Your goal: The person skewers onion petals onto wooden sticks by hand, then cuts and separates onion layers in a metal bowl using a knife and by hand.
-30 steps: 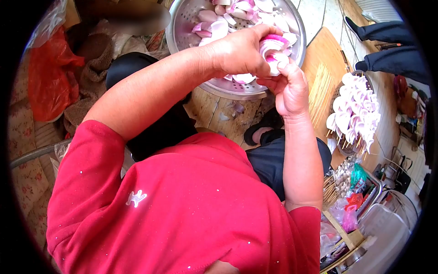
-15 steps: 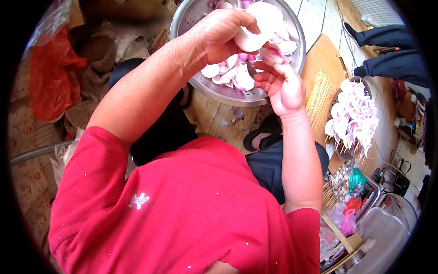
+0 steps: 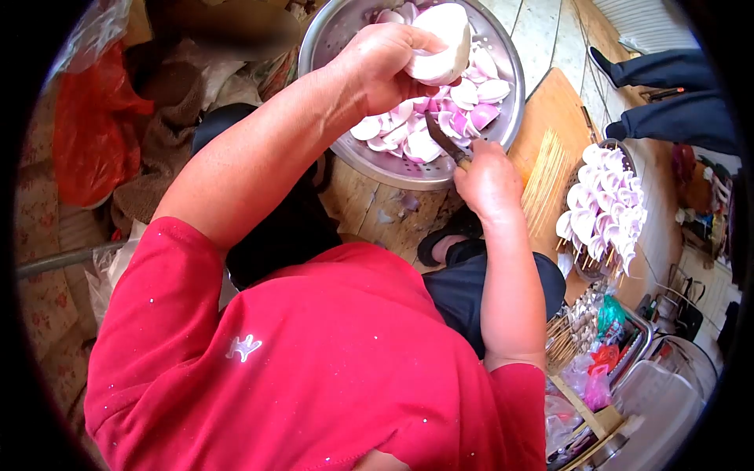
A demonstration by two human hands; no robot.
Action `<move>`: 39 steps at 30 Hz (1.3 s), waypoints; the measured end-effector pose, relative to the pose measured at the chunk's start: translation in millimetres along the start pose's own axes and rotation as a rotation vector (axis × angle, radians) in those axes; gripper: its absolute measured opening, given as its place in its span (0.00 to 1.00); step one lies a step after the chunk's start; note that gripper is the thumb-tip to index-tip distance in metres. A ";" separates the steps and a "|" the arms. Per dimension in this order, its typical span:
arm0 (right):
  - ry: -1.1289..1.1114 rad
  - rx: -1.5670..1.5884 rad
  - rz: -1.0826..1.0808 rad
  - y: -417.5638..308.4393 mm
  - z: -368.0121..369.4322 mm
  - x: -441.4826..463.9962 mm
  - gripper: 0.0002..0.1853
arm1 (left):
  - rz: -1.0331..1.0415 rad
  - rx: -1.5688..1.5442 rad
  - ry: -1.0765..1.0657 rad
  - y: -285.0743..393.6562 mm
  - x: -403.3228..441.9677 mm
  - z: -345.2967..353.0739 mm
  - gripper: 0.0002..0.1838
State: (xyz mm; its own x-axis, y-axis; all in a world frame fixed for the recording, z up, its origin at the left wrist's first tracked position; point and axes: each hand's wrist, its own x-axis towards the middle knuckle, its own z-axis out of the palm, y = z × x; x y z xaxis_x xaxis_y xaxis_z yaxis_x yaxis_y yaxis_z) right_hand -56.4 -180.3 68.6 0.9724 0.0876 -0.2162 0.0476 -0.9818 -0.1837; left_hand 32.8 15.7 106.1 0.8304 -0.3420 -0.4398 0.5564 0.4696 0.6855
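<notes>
Over the metal colander, my left hand grips a large, pale peeled onion, with the thumb pressed against its side. My right hand is closed around the handle of a small knife, whose dark blade points up and left over the colander's near side. The blade is apart from the held onion. Loose white and purple onion pieces lie in the perforated colander beneath both hands.
A wooden board carries thin bamboo skewers. Beside them, a basket holds skewered onion pieces. Another person's legs are at the upper right. A red plastic bag hangs at left; bags and a clear plastic bin are at lower right.
My right hand has turned palm down and moved lower, no longer pinching the purple-streaked onion piece; the knife blade now shows. My left hand has tilted the onion and moved slightly down.
</notes>
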 end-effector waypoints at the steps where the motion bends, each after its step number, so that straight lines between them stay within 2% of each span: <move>1: -0.021 -0.011 0.006 0.6 0.4 -0.1 0.15 | 0.002 0.002 -0.004 1.0 -1.6 1.3 0.15; 4: -0.035 0.033 -0.004 6.3 2.6 -1.2 0.16 | -0.004 -0.010 -0.017 3.1 -8.2 7.2 0.15; 5: -0.031 0.036 -0.004 10.4 0.6 -2.4 0.16 | 0.015 0.022 0.005 3.6 -9.5 8.6 0.18; 7: -0.004 0.250 -0.010 17.3 -6.1 -7.8 0.16 | 0.038 0.057 0.030 5.9 -11.9 9.2 0.21; 8: -0.002 0.252 -0.012 16.8 -8.9 -11.1 0.16 | 0.041 0.057 0.040 7.2 -13.0 8.8 0.21; 10: -0.051 0.898 0.244 13.3 -22.1 -20.2 0.16 | 0.043 0.057 0.049 6.9 -15.5 9.7 0.20; 11: -0.002 1.079 0.230 8.6 -27.9 -25.4 0.16 | 0.061 0.070 0.071 5.2 -16.8 11.4 0.20; 12: 0.000 1.079 0.234 3.2 -27.6 -28.6 0.16 | 0.077 0.083 0.092 3.1 -17.5 13.4 0.20; 14: 0.314 1.177 -0.001 -8.9 -24.1 -33.9 0.16 | 0.071 0.088 0.089 -2.7 -16.2 16.5 0.19; 16: 0.451 0.935 -0.147 -17.9 -20.1 -34.4 0.14 | 0.060 0.099 0.084 -8.0 -16.5 20.9 0.18; 19: 0.573 0.830 -0.327 -26.3 -20.5 -30.4 0.15 | 0.036 0.105 0.015 -14.1 -17.1 24.3 0.17; 22: 0.574 0.951 -0.254 -23.9 -17.5 -30.7 0.15 | 0.008 0.117 0.015 -17.1 -16.8 26.2 0.17; 24: 0.524 1.237 -0.155 -28.7 -23.6 -32.2 0.14 | -0.015 0.129 0.013 -18.8 -18.3 28.1 0.17; 26: 0.486 1.349 -0.111 -28.4 -25.0 -25.7 0.16 | -0.094 0.194 -0.026 -22.9 -18.8 27.1 0.17; 30: 0.439 1.364 0.012 -26.8 -26.9 -22.0 0.18 | -0.150 0.203 -0.090 -31.6 -24.8 31.7 0.17; 32: 0.428 1.360 -0.011 -20.2 -26.2 -23.2 0.14 | -0.139 0.222 -0.105 -32.6 -21.5 29.4 0.18; 34: 0.362 1.552 0.049 -15.6 -28.2 -28.3 0.11 | -0.202 0.163 -0.141 -27.6 -18.6 27.5 0.19; 39: 0.326 1.377 0.032 -6.3 -32.5 -55.8 0.08 | -0.115 0.208 -0.118 -31.5 -18.6 26.4 0.20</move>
State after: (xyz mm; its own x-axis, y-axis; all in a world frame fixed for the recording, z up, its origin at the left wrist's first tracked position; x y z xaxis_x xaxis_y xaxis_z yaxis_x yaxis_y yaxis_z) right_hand -103.6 -184.5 113.0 0.9861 -0.1598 -0.0448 -0.0485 -0.0190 -0.9986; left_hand -0.9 -14.2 108.0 0.7462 -0.4819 -0.4594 0.6192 0.2489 0.7448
